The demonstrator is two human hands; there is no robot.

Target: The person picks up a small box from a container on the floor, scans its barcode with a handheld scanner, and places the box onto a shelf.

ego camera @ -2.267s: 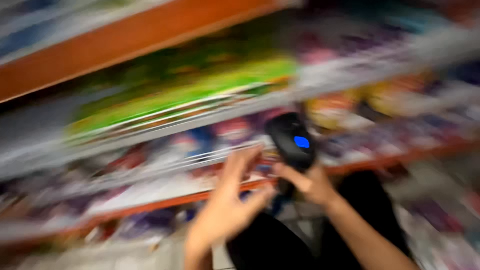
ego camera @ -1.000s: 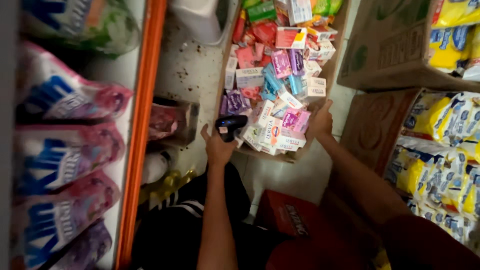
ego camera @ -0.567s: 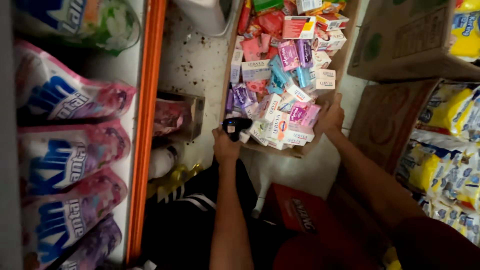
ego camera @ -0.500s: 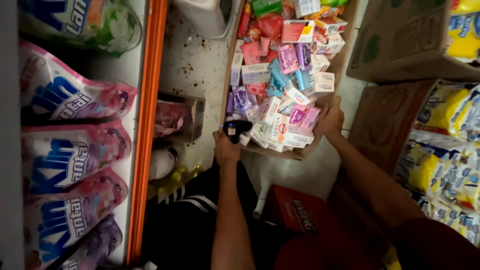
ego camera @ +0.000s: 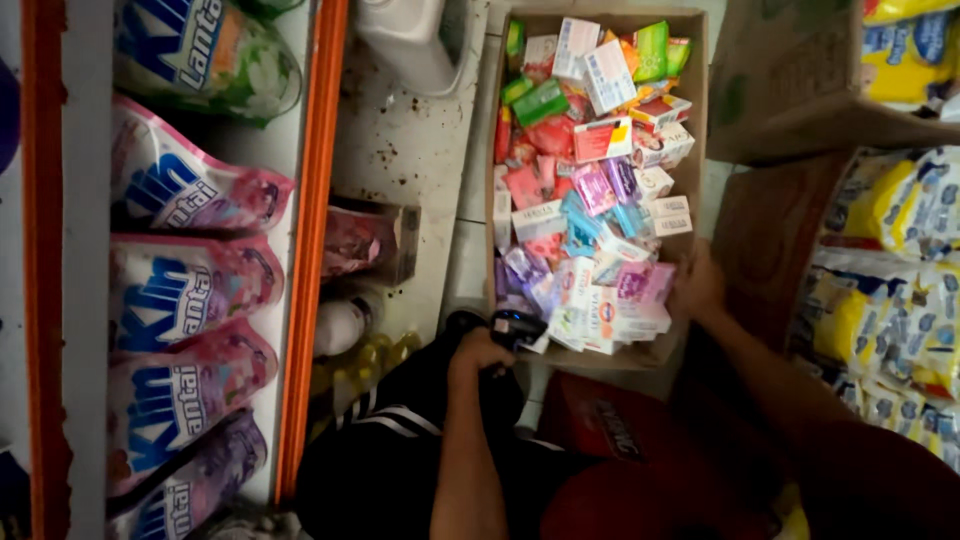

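Note:
My left hand (ego camera: pixel 478 355) is closed around a black hand-held scanner (ego camera: pixel 515 327), held against the near left corner of an open cardboard box (ego camera: pixel 695 150). The box lies on the floor and is filled with several small soap boxes (ego camera: pixel 590 190) in pink, purple, white, green and blue. My right hand (ego camera: pixel 697 285) rests on the box's near right edge, fingers against the cardboard beside a purple pack (ego camera: pixel 640 283). Whether it grips the edge is not clear. My dark trouser leg (ego camera: pixel 400 450) is below the scanner.
A shelf with an orange edge (ego camera: pixel 312 230) on the left carries pink and purple liquid refill pouches (ego camera: pixel 190 290). Cartons with yellow packs (ego camera: pixel 900 260) stand at right. A white jug (ego camera: pixel 410 40) sits on the dirty tiled floor above; a red box (ego camera: pixel 610 425) lies near my knees.
From a blurred look at shelves with the scanner raised in both hands, the view has dropped to the floor box. My left hand holds the scanner at its corner; my right hand moved to its edge.

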